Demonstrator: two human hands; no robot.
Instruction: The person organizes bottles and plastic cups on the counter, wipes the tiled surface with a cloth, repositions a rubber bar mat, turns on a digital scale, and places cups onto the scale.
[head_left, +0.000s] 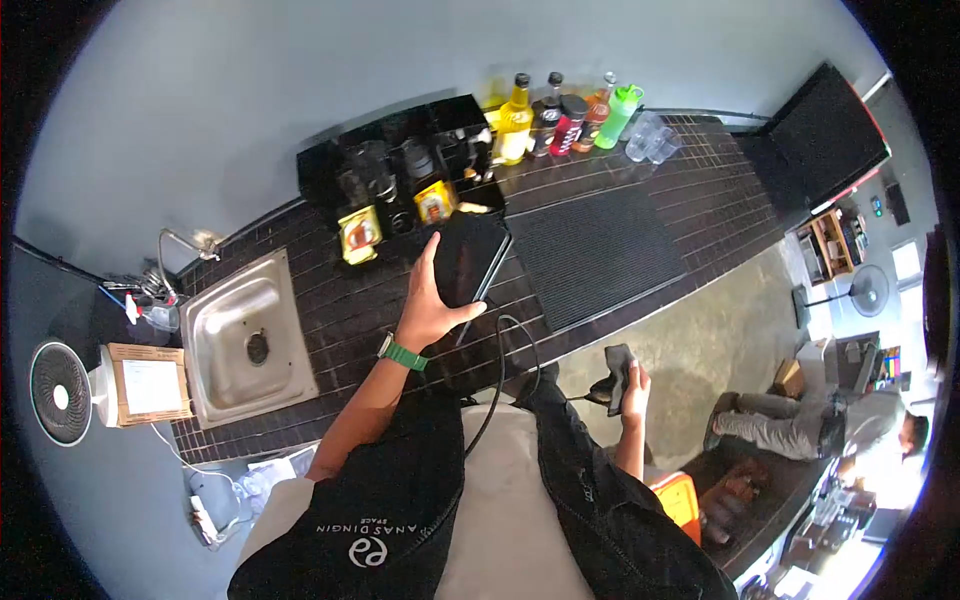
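Note:
My left hand [432,308], with a green-strapped watch at the wrist, grips a black flat-sided object [468,258] with a shiny edge. The thumb lies along its near side and the fingers reach over its left side; its exact kind I cannot make out. This object stands on the dark tiled counter [370,330], in front of a black rack [320,170]. My right hand [634,392] hangs past the counter's front edge, closed on a dark grey cloth [617,368]. A black cable [502,375] loops up in front of my body.
Yellow packets [359,236] stand by the rack. Several bottles [515,125] and clear cups [652,140] line the wall. A ribbed black mat [600,255] lies to the right, a steel sink [215,330] to the left. A person [790,425] is at the far right.

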